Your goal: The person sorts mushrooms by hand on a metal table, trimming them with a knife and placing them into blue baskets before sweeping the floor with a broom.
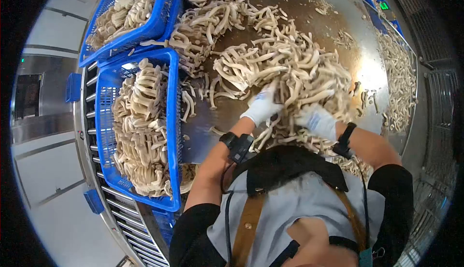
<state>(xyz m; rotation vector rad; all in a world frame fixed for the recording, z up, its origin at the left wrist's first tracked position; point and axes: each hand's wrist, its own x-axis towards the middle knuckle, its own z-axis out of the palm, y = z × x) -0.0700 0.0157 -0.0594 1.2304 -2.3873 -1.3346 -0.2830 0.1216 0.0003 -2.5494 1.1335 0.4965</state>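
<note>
The table [227, 117] at centre frame is bare metal, smooth with a dull brushed sheen. The baskets [104, 102] at left are glossy blue plastic mesh. Both hands wear white knitted cloth gloves (left hand [263, 106], right hand [316, 120]), matt. The mushrooms [290, 64] look pale, smooth and matt.

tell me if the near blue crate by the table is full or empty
Full. The near crate is heaped with mushrooms up to its rim, and some stick out above it.
</note>
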